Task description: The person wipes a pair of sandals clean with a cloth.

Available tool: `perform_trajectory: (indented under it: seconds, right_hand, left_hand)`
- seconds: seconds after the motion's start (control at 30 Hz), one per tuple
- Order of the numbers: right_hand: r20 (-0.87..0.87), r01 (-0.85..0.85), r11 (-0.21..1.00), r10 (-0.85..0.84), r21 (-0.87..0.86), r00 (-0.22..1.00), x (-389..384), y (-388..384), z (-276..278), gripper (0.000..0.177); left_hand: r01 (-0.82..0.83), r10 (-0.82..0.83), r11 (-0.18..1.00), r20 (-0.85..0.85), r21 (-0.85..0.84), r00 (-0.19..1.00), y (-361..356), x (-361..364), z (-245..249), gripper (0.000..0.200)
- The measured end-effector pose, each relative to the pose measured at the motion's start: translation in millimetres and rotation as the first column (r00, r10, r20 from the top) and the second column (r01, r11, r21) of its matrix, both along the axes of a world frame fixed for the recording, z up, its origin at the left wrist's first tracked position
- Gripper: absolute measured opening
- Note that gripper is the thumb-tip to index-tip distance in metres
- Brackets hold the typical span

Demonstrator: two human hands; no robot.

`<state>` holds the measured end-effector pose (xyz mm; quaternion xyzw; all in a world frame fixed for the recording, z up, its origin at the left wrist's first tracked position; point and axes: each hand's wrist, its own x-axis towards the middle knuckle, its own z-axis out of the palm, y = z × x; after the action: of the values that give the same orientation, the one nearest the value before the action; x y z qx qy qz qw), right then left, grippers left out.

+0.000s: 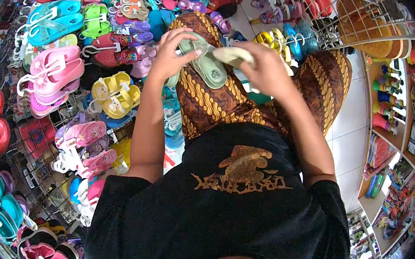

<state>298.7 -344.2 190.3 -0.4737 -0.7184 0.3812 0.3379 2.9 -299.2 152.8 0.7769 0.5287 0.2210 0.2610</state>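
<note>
My left hand (171, 54) grips a pale green sandal (212, 73) above my lap, fingers over its far edge and thumb on the clear strap area. The sandal's footbed faces up and carries a small dark print. Close beside it, my right hand (265, 67) is closed on a pale cream, rounded, elongated piece (233, 55); it looks like the side of another sandal, but blur hides its exact kind. A translucent plastic piece shows between the two hands. Under my right hand, a white and green item (259, 95) lies partly hidden on my lap.
Sandals on hangers crowd the left, including pink sandals (54, 70), yellow sandals (116, 94) and blue sandals (54, 21). Yellow sandals (272, 39) hang ahead near a wire rack (375, 21). Shelves (385, 143) with small goods stand right, beside white floor tiles (347, 124).
</note>
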Motion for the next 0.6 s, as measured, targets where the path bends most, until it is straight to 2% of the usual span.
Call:
perform_trajectory:
  seconds: [0.07,0.1,0.13,0.2,0.23,0.33,0.37,0.47,0.5,0.6]
  right_hand:
    - [0.112,-0.086,0.982,0.067,0.168,0.991,-25.6,-15.2,-6.4,0.042]
    - [0.259,-0.129,0.970,0.073,0.206,0.963,-34.2,-29.3,-12.4,0.050]
    - [0.234,-0.169,0.979,0.139,0.115,0.962,-39.6,-34.7,-19.2,0.060]
    - [0.365,-0.127,0.987,0.083,0.099,0.927,-39.1,-44.6,-19.8,0.068]
    - [0.437,-0.162,0.985,0.122,0.054,0.891,-34.3,-44.3,-12.6,0.074]
    - [0.271,-0.222,0.975,0.223,-0.034,0.936,-33.7,-45.0,-28.1,0.074]
    - [0.010,-0.241,0.964,0.241,0.114,0.970,-37.3,-41.1,-41.9,0.075]
    - [0.291,-0.249,0.964,0.212,0.097,0.933,-44.9,-45.7,-16.2,0.072]
    - [0.270,-0.223,0.957,0.168,0.184,0.948,-49.2,-44.8,-11.3,0.068]
    - [0.250,-0.159,0.948,0.090,0.275,0.964,-59.5,-36.7,-25.3,0.062]
  left_hand:
    - [0.006,-0.006,1.000,0.009,0.002,1.000,1.1,0.9,0.2,0.037]
    - [0.007,-0.007,1.000,0.009,0.003,1.000,1.9,-0.1,-0.7,0.037]
    - [0.008,-0.008,1.000,0.009,0.002,1.000,1.6,-1.6,-1.9,0.037]
    - [0.003,-0.003,1.000,0.045,-0.004,0.999,0.7,-4.6,-5.3,0.036]
    - [0.002,-0.002,1.000,0.063,0.002,0.998,0.3,-6.2,-7.6,0.036]
    - [-0.012,0.011,1.000,0.083,0.009,0.996,-1.7,-8.7,-12.2,0.037]
    - [-0.015,0.014,1.000,0.083,0.006,0.996,-2.1,-8.8,-12.4,0.037]
    - [-0.023,0.023,1.000,0.045,-0.003,0.999,-3.3,-4.6,-8.5,0.037]
    - [-0.028,0.029,1.000,0.024,-0.008,0.999,-5.1,-3.0,-7.4,0.037]
    - [-0.041,0.041,0.999,0.037,0.010,0.999,-5.0,-0.2,-9.4,0.036]
